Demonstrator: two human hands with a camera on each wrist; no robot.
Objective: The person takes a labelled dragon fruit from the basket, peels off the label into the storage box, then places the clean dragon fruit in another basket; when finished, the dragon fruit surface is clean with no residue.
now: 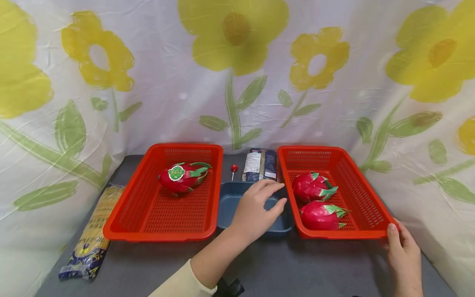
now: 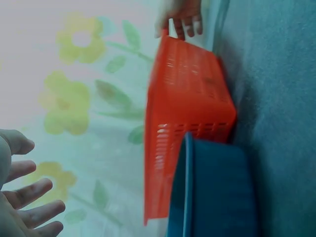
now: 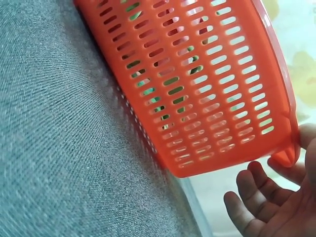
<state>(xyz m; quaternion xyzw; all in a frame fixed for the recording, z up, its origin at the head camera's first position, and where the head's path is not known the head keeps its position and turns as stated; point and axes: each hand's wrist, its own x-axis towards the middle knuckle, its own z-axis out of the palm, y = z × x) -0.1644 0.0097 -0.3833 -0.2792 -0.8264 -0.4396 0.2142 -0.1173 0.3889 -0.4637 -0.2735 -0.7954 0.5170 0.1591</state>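
My right hand (image 1: 405, 251) grips the near right corner of the right red basket (image 1: 345, 234), thumb over the rim and fingers outside it. Two dragon fruits lie in that basket, one dragon fruit (image 1: 311, 187) behind the other dragon fruit (image 1: 320, 215). My left hand (image 1: 254, 210) hovers over the blue basin (image 1: 228, 206), holding nothing, its fingers spread and pointing at the right basket's left rim. In the left wrist view the fingers (image 2: 34, 195) are apart from the blue basin and the basket. The left red basket (image 1: 159, 236) holds one dragon fruit (image 1: 182, 177) with a green-and-white label.
A yellow and dark blue packet (image 1: 90, 231) lies along the left basket's outer side. Behind the blue basin are a red lollipop (image 1: 234, 168) and a dark package with a white label (image 1: 259, 164). A flowered curtain (image 1: 159, 90) hangs behind the grey table (image 1: 274, 264).
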